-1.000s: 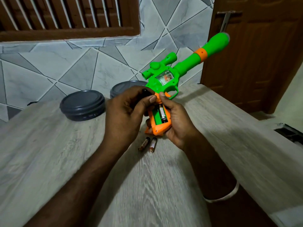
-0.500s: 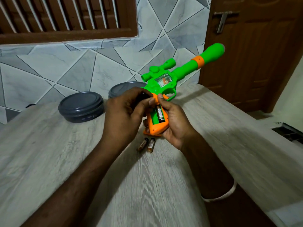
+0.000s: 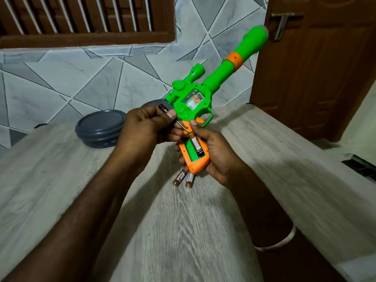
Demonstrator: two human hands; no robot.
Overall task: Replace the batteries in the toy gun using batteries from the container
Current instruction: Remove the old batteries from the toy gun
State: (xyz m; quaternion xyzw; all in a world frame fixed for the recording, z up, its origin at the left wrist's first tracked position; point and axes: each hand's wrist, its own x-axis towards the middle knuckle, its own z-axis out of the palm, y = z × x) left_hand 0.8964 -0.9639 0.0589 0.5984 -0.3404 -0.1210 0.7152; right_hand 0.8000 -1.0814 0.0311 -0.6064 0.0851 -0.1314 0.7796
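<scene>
- Two hands at work: left hand point(image 3: 146, 129) curled around a screwdriver point(image 3: 183, 127), pinching its dark handle, with the tip set at the top end of the battery point(image 3: 196, 144) in the open grip; right hand point(image 3: 215, 155) wrapped around the orange grip of the gun point(image 3: 191, 98), held above the table point(image 3: 183, 231).
- Two more batteries point(image 3: 180, 178) loose on the table, just under the grip; no way to tell old from new.
- Risk of a slip of the tip off the battery end, from too hard levering: a scratch on the contact, or a stab into the holding hand close beside.
- Risk of a sudden pop-out of the battery, then rolling away over the table or mixing with the two loose ones.
- From such mixing, risk of putting a used one back.
- Hard to see: the contact under the tip, crowded by both thumbs; the second slot only partly in view.
- Container point(image 3: 100, 129) at the left, lid on, contents unseen; second container point(image 3: 154, 103) behind the left hand, mostly covered.
</scene>
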